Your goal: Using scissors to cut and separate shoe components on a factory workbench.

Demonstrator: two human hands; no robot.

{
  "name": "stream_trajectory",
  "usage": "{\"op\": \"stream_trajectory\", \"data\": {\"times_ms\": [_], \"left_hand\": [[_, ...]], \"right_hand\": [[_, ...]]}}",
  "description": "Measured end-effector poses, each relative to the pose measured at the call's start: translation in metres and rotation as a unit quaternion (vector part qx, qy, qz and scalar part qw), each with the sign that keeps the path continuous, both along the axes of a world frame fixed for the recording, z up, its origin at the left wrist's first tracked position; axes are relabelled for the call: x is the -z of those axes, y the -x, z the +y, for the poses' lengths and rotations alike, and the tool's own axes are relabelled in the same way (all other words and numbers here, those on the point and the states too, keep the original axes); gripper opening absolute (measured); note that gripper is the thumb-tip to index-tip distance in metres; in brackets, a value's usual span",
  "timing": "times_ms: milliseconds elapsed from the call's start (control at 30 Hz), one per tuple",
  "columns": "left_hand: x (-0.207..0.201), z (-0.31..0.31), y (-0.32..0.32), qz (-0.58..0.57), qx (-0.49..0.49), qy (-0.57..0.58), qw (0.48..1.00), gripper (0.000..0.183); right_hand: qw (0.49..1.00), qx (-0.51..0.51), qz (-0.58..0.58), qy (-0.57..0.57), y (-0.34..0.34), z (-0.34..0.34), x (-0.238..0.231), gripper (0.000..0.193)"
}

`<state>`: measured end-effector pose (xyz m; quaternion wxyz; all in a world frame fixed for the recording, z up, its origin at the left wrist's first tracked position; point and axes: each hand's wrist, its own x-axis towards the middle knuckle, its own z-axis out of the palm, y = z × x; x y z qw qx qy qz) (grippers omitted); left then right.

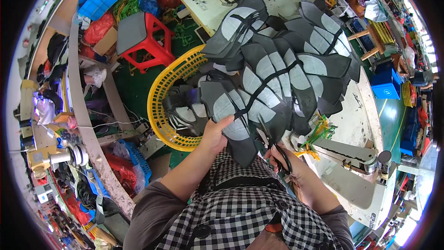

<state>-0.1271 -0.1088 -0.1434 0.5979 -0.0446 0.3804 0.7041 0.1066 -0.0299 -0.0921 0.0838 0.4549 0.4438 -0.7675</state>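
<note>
A chain of dark grey, flat cut pieces (277,76) with pale grey rounded panels is joined by a black strip that runs from piece to piece. My left hand (215,134) grips the nearest piece (230,118) at its left edge, thumb on top beside the strip. In my right hand (298,171) is a pair of scissors (288,164) with black handles, fingers through the loops. Their blades point up and left, close to the lower edge of the pieces. What lies between the blades is hard to make out.
A yellow plastic basket (159,92) with more such pieces stands to the left. Beyond it is a red stool (159,46) with a grey top. At right, a white sewing machine (347,157) sits on a worn table (365,111), with green and yellow strips (321,132) beside it.
</note>
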Motion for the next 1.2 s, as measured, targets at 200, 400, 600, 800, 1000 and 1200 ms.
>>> {"op": "stream_trajectory", "data": {"times_ms": [200,400,600,800,1000,1200], "left_hand": [[0.019,-0.011,0.002,-0.092,0.052,0.003,0.994,0.039],[0.028,-0.007,0.003,-0.194,0.081,-0.037,0.977,0.04],[0.053,0.005,0.008,-0.168,0.032,-0.084,0.982,0.04],[0.04,0.019,0.023,-0.049,0.028,-0.02,0.998,0.036],[0.048,0.018,0.031,-0.042,0.066,-0.013,0.997,0.038],[0.054,0.012,0.025,-0.085,0.061,-0.004,0.994,0.042]], "right_hand": [[0.992,-0.107,0.0,0.068,0.031,0.014,0.005,0.072],[0.998,-0.063,-0.01,-0.004,0.052,0.012,0.012,0.064],[0.997,-0.059,-0.008,-0.053,0.045,0.007,-0.015,0.05],[0.999,-0.046,-0.014,0.024,0.018,0.055,0.002,0.054],[0.994,-0.082,-0.007,0.074,0.033,0.065,0.035,0.061],[0.987,0.021,0.064,0.148,0.051,0.043,0.048,0.069]]}}
